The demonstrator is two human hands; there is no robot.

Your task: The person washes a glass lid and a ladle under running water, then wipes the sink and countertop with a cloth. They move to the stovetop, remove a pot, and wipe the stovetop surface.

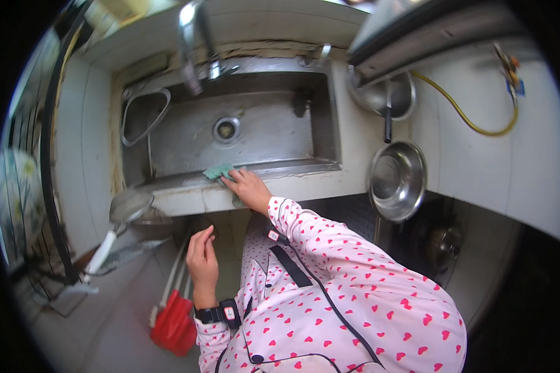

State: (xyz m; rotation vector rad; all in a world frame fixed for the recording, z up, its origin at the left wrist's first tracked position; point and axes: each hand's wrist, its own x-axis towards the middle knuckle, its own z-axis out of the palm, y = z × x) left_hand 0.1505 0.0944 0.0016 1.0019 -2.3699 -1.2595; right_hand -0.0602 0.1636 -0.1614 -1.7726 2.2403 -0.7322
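Observation:
My right hand (pixel 249 186) presses a green cloth (pixel 218 171) onto the front rim of a stainless steel sink (pixel 270 123). Part of the cloth is hidden under my fingers. My left hand (pixel 201 259) hangs in the air in front of the counter, fingers loosely curled together and nothing visible in them. In the sink floor sits a round drain (pixel 226 130) with some residue inside. A chrome faucet (pixel 210 56) rises at the back, its spout over the basin. A white-rimmed triangular strainer (pixel 165 109) sits in the basin's left corner.
A steel colander (pixel 398 182) rests at the counter's right edge, near a pan with a black handle (pixel 388 123). A white-handled mesh strainer (pixel 133 205) is at the left front corner. A red dustpan (pixel 173 326) stands low at left. A yellow hose (pixel 466 121) runs along the right wall.

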